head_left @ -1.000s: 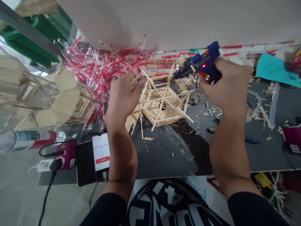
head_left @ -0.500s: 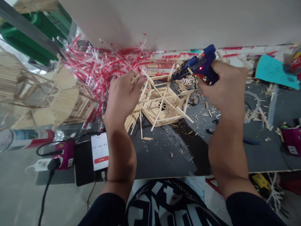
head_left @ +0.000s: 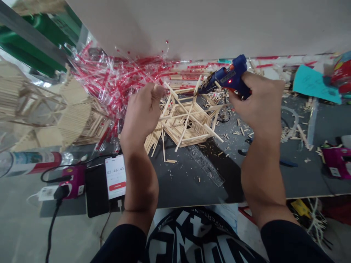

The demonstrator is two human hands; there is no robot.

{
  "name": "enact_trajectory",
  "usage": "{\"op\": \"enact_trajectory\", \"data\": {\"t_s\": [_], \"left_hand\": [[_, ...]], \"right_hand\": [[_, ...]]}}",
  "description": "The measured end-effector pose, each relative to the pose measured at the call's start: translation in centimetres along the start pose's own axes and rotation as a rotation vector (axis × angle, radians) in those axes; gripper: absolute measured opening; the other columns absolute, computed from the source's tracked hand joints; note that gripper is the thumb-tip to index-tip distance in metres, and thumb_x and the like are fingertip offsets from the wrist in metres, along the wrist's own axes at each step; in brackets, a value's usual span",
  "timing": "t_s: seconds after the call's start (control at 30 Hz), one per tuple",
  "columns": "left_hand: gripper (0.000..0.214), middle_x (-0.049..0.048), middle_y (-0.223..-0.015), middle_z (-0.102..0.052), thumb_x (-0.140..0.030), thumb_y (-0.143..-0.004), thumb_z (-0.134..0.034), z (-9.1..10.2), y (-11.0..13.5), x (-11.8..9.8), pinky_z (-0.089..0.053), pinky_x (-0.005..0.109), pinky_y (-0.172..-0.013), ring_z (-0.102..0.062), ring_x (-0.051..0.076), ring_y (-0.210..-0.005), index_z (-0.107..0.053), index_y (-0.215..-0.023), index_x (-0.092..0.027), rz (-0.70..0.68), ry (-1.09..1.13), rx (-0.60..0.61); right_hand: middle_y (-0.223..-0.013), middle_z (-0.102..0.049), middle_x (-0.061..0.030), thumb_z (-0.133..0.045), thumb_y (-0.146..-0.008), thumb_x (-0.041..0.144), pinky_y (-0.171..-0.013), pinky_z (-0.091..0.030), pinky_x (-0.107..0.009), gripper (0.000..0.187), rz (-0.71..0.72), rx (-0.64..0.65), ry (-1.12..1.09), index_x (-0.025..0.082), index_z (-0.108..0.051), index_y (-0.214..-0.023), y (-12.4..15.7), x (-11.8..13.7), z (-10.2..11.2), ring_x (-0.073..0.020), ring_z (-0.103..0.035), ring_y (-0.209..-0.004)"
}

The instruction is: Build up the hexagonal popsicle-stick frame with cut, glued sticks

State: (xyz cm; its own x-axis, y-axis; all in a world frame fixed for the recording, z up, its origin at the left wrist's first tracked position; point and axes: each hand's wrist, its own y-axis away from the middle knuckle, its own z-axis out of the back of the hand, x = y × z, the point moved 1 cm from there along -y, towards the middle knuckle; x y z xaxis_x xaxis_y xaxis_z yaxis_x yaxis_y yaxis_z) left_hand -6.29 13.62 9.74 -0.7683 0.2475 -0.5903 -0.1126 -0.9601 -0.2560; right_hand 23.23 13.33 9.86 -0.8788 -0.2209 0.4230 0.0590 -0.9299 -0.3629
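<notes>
My right hand (head_left: 259,96) grips a blue hot glue gun (head_left: 229,77) with a lit red light. Its nozzle meets or nearly meets the upper end of a stick on a six-sided lattice of thin wooden sticks (head_left: 201,137), which lies on the dark tabletop with longer sticks crossed over its top. Left of the lattice, my left hand (head_left: 142,113) is closed in a pinch, thumb against the fingers; the short wooden stick seen there a moment ago is now mostly hidden by them.
Loose sticks (head_left: 153,140) lie beside the lattice, a clear ruler (head_left: 208,168) in front. Red-and-clear plastic wrappers (head_left: 115,73) pile up behind. At left are larger stick structures (head_left: 76,117), a phone (head_left: 115,177), a purple power adapter (head_left: 72,179) and a bottle (head_left: 33,162). Scraps litter the black tabletop (head_left: 181,190).
My left hand has turned slightly, so the stick end in its pinch hardly shows. The glue gun stays at the same lattice corner. The whole view has shifted a little.
</notes>
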Motion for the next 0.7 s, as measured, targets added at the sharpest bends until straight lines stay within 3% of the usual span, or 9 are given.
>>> {"op": "enact_trajectory", "data": {"t_s": [0.23,0.37,0.53,0.63,0.7], "left_hand": [[0.043,0.0103,-0.103,-0.078,-0.052,-0.116,-0.041,0.1,0.0,0.2,-0.048,0.043,-0.088,-0.066,0.027,-0.093,-0.071,-0.107,-0.022,0.002,-0.003,-0.020],[0.041,0.0062,-0.095,-0.075,-0.060,-0.113,-0.047,0.5,0.1,0.5,-0.047,0.041,-0.091,-0.067,0.028,-0.096,-0.070,-0.104,-0.027,0.004,0.064,-0.038],[0.038,0.0037,-0.081,-0.071,-0.056,-0.111,-0.050,1.1,0.4,-0.3,-0.047,0.042,-0.080,-0.059,0.025,-0.079,-0.072,-0.096,-0.030,-0.038,0.036,-0.040],[0.035,0.0046,-0.085,-0.074,-0.051,-0.110,-0.048,1.1,0.4,-0.5,-0.048,0.044,-0.080,-0.063,0.025,-0.081,-0.072,-0.096,-0.030,-0.050,0.044,-0.012],[0.035,0.0064,-0.093,-0.077,-0.048,-0.111,-0.046,0.9,0.3,-0.4,-0.049,0.043,-0.081,-0.065,0.025,-0.082,-0.072,-0.098,-0.029,-0.067,0.050,0.011]], "right_hand": [[-0.088,-0.072,-0.0084,-0.069,-0.096,0.039,-0.085,-0.055,-0.046,0.010,0.004,-0.002,-0.022,0.030,-0.066,-0.100,0.0,-0.5,-0.1,-0.0336,-0.071,-0.096],[-0.090,-0.073,-0.0093,-0.070,-0.094,0.032,-0.087,-0.053,-0.045,0.007,-0.005,-0.027,-0.012,0.029,-0.067,-0.100,0.1,-0.6,0.0,-0.0319,-0.070,-0.094],[-0.077,-0.070,-0.0056,-0.072,-0.083,0.026,-0.078,-0.050,-0.042,0.009,-0.060,-0.141,0.046,0.028,-0.063,-0.087,-0.1,-0.5,1.2,-0.0247,-0.064,-0.073],[-0.070,-0.064,-0.0036,-0.075,-0.073,0.025,-0.072,-0.046,-0.042,0.021,-0.171,-0.276,0.090,0.030,-0.055,-0.078,-0.2,-2.4,1.9,-0.0232,-0.057,-0.065],[-0.064,-0.058,-0.0022,-0.077,-0.072,0.028,-0.067,-0.043,-0.042,0.028,-0.251,-0.270,0.128,0.032,-0.049,-0.071,-0.2,-5.1,1.7,-0.0233,-0.053,-0.062]]}}
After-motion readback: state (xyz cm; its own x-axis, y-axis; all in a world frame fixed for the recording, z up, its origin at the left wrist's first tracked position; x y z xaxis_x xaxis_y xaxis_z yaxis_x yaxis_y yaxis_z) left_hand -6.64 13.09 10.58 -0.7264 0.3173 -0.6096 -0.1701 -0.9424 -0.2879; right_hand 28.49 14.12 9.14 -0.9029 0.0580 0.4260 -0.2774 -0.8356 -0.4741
